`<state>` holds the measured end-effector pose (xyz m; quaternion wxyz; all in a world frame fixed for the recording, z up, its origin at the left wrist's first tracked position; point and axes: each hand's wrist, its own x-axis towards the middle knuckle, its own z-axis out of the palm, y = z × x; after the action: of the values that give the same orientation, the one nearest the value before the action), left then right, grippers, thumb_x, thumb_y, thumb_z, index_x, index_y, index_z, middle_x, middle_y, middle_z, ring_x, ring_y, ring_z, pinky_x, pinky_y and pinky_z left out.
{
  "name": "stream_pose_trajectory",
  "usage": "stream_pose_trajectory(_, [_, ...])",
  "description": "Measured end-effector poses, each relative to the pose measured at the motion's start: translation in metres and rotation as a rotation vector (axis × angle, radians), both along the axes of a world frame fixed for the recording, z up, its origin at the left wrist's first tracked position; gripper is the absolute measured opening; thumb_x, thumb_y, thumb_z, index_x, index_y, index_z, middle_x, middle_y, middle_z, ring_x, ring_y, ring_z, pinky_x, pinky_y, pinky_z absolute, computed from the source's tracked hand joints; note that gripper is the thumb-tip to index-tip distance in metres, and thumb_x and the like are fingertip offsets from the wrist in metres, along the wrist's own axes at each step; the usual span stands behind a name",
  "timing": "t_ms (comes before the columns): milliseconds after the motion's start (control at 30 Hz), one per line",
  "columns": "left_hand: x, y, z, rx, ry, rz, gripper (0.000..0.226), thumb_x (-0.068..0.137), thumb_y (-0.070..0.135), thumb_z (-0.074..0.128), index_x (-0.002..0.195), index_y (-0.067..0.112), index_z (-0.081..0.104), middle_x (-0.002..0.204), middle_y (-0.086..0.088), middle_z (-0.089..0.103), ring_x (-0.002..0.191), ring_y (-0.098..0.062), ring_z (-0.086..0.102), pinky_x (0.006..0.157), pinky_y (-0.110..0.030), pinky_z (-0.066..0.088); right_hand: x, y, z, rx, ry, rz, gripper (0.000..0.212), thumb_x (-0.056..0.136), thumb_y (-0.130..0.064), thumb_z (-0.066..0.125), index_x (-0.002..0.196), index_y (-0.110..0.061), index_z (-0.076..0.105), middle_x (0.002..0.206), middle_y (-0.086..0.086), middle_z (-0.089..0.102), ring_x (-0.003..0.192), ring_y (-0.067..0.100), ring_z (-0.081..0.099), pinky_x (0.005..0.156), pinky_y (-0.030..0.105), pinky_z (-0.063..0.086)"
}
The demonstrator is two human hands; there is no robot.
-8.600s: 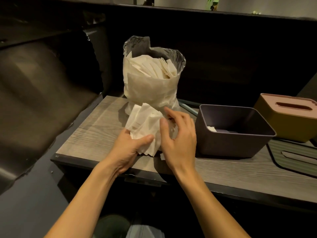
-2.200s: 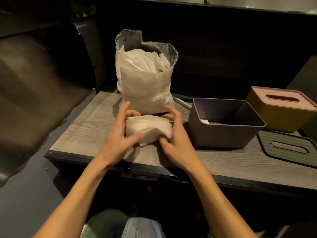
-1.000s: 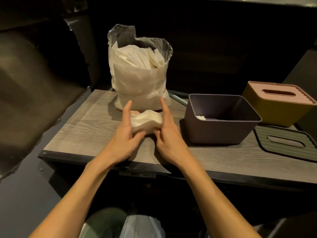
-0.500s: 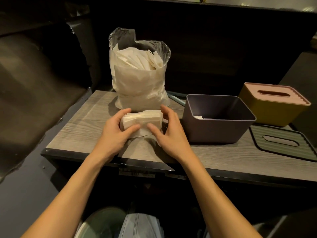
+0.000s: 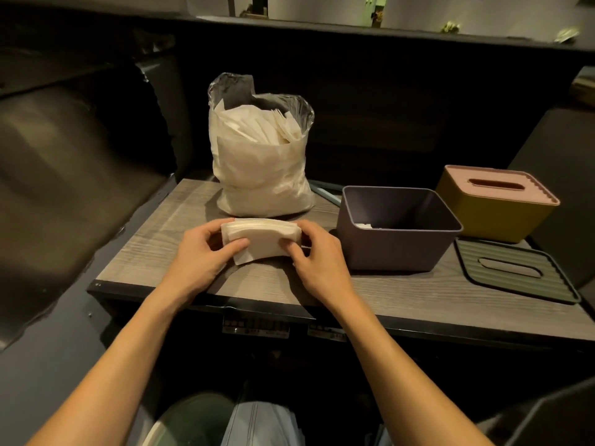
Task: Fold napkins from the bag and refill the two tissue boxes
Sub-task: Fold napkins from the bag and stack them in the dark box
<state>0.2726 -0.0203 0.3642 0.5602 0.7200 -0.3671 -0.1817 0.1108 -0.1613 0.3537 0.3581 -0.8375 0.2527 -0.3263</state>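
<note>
Near front edge of tabletop, left of middle: stack of napkins (image 5: pixel 261 240) held up on edge between both hands, bowed a bit, one sheet poking out at bottom left.
Left hand (image 5: pixel 201 252): grips left end of stack, thumb across the front face, fingers curled round the back.
Right hand (image 5: pixel 317 257): grips right end, thumb on front face, fingers curled behind; hand sits just beside the purple box.
Bag (image 5: pixel 262 149): clear plastic, upright at back edge of tabletop, just behind the stack, mouth open, stuffed w/ loose white napkins.
Purple box (image 5: pixel 397 228): open-topped tissue box, mid tabletop, right of the hands; a scrap of white paper lies on its floor near the left wall, otherwise can't tell what's inside.
Yellow box (image 5: pixel 495 201): second tissue box, toward back right corner, just behind & right of purple box; pink slotted lid on it.
Green lid (image 5: pixel 515 270): flat, ribbed, w/ slot, lying toward right edge of tabletop, in front of yellow box & right of purple box.
Tabletop (image 5: pixel 154 252): grey wood grain, dark rim along front edge.
Bench seat (image 5: pixel 64 175): dark padded seat off the left edge.
Below front edge: person's forearms & lap, pale trousers showing.
</note>
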Motion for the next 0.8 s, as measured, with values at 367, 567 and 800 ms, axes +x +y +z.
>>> stream_pose_trajectory(367, [-0.023,-0.020,0.069,-0.197,-0.044,-0.101,0.029,0.092,0.010,0.073,0.109,0.033,0.071,0.100,0.017,0.077,0.100,-0.001,0.070,0.082,-0.015,0.056,-0.046,-0.013,0.094,-0.268,-0.053,0.090,0.027,0.099,-0.026,0.069,0.125,-0.024,0.065,0.115,-0.011,0.064,0.104,0.001,0.059,0.087,0.016,0.051])
stream_pose_trajectory(567, [-0.056,-0.075,0.091,-0.144,-0.197,-0.247,0.028,0.095,0.019,0.071,0.112,0.041,0.065,0.106,0.020,0.070,0.101,0.010,0.064,0.081,-0.008,0.053,-0.094,-0.060,0.114,-0.265,0.050,0.012,0.032,0.097,-0.023,0.071,0.126,-0.026,0.058,0.110,-0.020,0.057,0.100,-0.005,0.060,0.078,0.008,0.053])
stream_pose_trajectory(800, [-0.078,-0.146,0.100,0.026,-0.381,-0.310,0.077,0.096,0.026,0.072,0.160,0.023,0.029,0.128,0.002,0.062,0.120,-0.014,0.061,0.100,-0.031,0.053,-0.121,-0.087,0.115,-0.404,0.498,-0.022,0.049,0.098,-0.020,0.063,0.130,-0.036,0.029,0.121,0.005,0.064,0.092,0.019,0.067,0.080,0.038,0.062])
